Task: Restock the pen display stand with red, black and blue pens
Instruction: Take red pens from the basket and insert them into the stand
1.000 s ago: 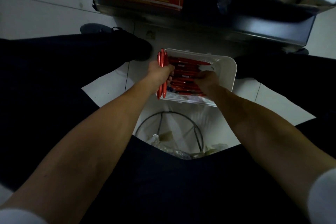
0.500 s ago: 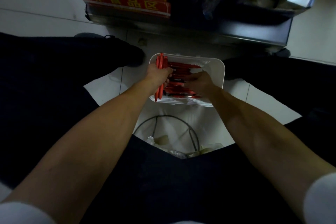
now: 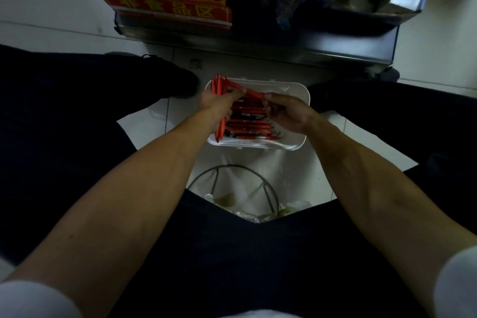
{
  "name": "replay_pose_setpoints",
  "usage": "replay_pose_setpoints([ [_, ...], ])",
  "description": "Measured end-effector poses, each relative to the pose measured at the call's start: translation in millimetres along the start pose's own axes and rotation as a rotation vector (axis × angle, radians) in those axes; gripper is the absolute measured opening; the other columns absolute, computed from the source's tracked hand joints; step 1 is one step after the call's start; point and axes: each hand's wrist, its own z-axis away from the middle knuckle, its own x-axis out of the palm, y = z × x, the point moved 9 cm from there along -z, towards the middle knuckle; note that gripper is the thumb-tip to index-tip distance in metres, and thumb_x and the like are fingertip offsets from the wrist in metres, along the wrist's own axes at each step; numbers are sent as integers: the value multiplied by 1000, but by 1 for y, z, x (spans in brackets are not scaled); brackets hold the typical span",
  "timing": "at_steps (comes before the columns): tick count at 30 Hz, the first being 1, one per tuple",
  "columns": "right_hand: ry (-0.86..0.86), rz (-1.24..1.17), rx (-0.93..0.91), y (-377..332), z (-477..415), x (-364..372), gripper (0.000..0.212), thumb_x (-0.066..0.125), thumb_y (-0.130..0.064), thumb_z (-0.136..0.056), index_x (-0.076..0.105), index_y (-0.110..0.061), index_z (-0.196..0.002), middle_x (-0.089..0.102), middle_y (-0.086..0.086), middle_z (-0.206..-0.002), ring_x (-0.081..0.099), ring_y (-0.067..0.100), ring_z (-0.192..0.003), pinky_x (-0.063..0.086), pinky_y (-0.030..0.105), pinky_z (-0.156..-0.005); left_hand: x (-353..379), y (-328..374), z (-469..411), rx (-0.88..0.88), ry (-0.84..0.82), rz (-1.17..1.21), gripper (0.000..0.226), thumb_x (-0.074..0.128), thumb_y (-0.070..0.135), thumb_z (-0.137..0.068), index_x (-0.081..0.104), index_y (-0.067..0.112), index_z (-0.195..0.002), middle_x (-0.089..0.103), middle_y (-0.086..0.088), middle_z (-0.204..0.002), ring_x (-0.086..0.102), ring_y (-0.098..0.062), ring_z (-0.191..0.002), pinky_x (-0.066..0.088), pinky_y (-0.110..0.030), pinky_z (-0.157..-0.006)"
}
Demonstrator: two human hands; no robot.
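The left hand (image 3: 215, 104) has its grip closed around a bundle of red pens (image 3: 219, 85). The bundle's long axis runs away from the person, one end sticking out beyond the grip over the far left corner of the white tray (image 3: 300, 93), the other coming out below the wrist over the near left rim. Just to the right of that grip, the right hand (image 3: 286, 113) pinches one end of a single red pen (image 3: 250, 93) between curled fingertips. This pen lies crosswise to the bundle, and its free end reaches the left hand's fingers. Under both grips more loose pens (image 3: 247, 126), mostly red with some dark parts, lie in the tray with their long axes side to side. The tray sits on the floor (image 3: 51, 8), and its right part beyond the right grip is bare. A dark shoe (image 3: 178, 80) lies left of the tray, a shelf base (image 3: 258, 44) beyond it, and a wire bin (image 3: 271, 193) on the near side.
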Motion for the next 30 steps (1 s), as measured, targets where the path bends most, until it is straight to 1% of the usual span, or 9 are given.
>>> replay_pose_setpoints([
  [6,-154,33,153,18,6,22,16,58,-3,-92,64,-4,-107,69,4,-80,68,8,-72,57,16,-64,-1,4,-1,-10,-14,82,35,85,37,-74,65,13,-89,63,-5,-64,48,-11,-42,40,-21,-42],
  [11,-165,108,218,29,3,29,15,62,-9,-89,74,-10,-98,72,5,-88,70,13,-81,58,18,-67,-6,8,-5,3,-9,127,19,78,24,-78,63,13,-79,56,-5,-56,48,-14,-42,43,-25,-46],
  [14,11,163,121,25,-14,16,9,64,-13,-94,71,-11,-99,72,6,-92,68,18,-83,58,23,-70,-10,6,-7,4,-14,191,13,74,21,-81,65,11,-80,63,-8,-67,63,-20,-58,55,-34,-63],
  [16,291,565,-15,8,-25,-15,6,66,-13,-93,69,-9,-97,72,10,-98,69,22,-88,59,30,-81,-9,3,-6,-12,-57,222,10,68,18,-87,65,9,-89,65,-11,-78,66,-22,-68,59,-37,-71],
  [18,478,1020,-33,-3,-25,-33,16,63,-19,-95,69,-7,-106,69,12,-111,67,27,-100,55,39,-95,-10,1,-6,-29,-74,224,10,63,17,-91,62,7,-93,63,-10,-75,64,-19,-62,58,-32,-63],
  [19,517,1096,1,-1,-23,-39,24,62,-21,-96,65,-6,-115,66,12,-118,64,27,-104,52,39,-99,-11,-1,-6,-43,-76,232,12,62,15,-92,62,4,-96,64,-11,-74,63,-16,-57,57,-28,-58],
  [23,453,1019,131,25,-23,-51,48,66,-16,-93,50,-4,-136,57,13,-131,62,26,-107,53,34,-96,-10,-8,-6,-99,-103,260,24,62,13,-95,61,-5,-110,70,-18,-81,67,-19,-59,59,-26,-60],
  [27,439,1052,140,36,-30,-49,26,67,-13,-92,60,-6,-116,60,21,-131,61,28,-107,51,43,-103,-11,-11,-5,-107,-103,247,27,61,13,-95,60,-6,-114,67,-12,-75,66,-18,-57,59,-25,-59],
  [30,512,1117,72,27,-29,-50,41,69,-25,-91,55,-7,-126,59,11,-121,60,28,-115,50,41,-103,-13,-10,-5,-109,-88,240,30,61,12,-94,58,-7,-118,65,-13,-79,64,-16,-56,57,-24,-56],
])
